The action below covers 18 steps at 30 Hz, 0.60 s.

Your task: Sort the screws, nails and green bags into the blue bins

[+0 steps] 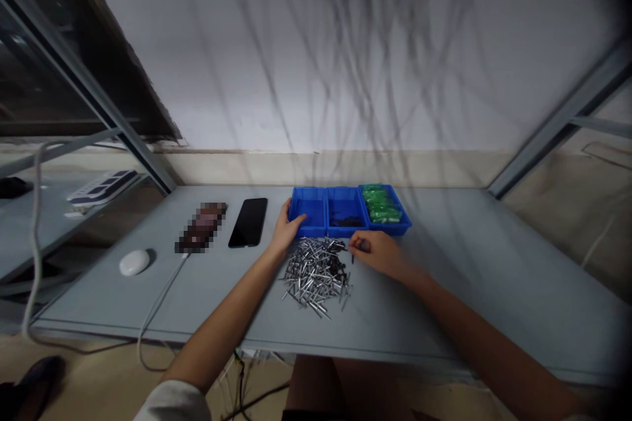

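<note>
My left hand (287, 225) grips the left blue bin (310, 233), thumb over its front rim and fingers along its left side. This bin looks bare inside. The middle blue bin (346, 231) holds some small dark pieces (345, 221). Small green packets (380, 202) fill much of the right blue bin (405, 223). In front of the bins lies a loose heap of thin silver metal pins (316, 276), with dark pieces mixed in at its right. My right hand (378, 251) is closed in a pinch at the heap's right edge; a tiny dark piece shows by its fingertips.
Left of the bins, a black phone (248, 222) and a second, blurred-out phone-like device (201, 227) with a white cable (160, 299) lie on the grey table (444, 316). A white rounded object (134, 262) sits further left. Metal posts rise at both back corners before a wall.
</note>
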Available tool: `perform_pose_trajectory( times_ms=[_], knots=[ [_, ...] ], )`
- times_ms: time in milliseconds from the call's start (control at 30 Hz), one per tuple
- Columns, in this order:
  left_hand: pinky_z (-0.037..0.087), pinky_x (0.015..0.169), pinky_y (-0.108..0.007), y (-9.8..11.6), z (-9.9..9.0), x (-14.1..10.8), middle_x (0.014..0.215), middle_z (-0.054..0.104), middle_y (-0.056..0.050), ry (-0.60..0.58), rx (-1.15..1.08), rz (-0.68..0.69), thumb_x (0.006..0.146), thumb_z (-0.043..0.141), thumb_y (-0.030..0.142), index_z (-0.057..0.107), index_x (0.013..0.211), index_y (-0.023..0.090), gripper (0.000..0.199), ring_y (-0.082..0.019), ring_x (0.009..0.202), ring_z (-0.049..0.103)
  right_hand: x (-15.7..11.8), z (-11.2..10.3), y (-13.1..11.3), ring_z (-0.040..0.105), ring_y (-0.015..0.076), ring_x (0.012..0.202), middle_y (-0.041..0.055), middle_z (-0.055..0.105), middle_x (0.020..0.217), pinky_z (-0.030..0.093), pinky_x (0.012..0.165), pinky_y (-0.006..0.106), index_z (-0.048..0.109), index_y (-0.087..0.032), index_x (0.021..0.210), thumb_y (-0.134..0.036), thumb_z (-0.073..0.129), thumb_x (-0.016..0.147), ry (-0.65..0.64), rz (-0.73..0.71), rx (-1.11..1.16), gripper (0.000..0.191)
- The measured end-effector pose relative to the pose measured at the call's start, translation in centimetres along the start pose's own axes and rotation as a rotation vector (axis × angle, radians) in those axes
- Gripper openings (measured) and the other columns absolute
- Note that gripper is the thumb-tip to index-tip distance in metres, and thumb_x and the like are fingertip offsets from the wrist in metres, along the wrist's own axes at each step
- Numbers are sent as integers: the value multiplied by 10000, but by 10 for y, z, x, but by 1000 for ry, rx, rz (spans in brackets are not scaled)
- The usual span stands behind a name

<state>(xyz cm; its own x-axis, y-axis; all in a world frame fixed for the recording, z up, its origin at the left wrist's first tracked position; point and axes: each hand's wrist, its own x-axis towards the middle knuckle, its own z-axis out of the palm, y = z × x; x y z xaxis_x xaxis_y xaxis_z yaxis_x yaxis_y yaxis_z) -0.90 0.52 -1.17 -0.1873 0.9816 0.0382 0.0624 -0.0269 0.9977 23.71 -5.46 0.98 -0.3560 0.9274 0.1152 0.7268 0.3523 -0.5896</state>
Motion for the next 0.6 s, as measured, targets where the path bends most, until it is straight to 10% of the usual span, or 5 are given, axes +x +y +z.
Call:
perform_pose_trajectory(
  times_ms=[600],
  knots=[
    [348, 1110, -434, 0, -4, 5, 1469, 438, -186, 37, 112, 60, 776, 689, 250, 440, 1393, 152, 673, -291, 1351, 436, -3, -7, 2, 604, 179, 715, 30, 691, 774, 342, 614, 276, 689, -199, 778, -171, 597, 774, -135, -57, -171, 97]
  ],
)
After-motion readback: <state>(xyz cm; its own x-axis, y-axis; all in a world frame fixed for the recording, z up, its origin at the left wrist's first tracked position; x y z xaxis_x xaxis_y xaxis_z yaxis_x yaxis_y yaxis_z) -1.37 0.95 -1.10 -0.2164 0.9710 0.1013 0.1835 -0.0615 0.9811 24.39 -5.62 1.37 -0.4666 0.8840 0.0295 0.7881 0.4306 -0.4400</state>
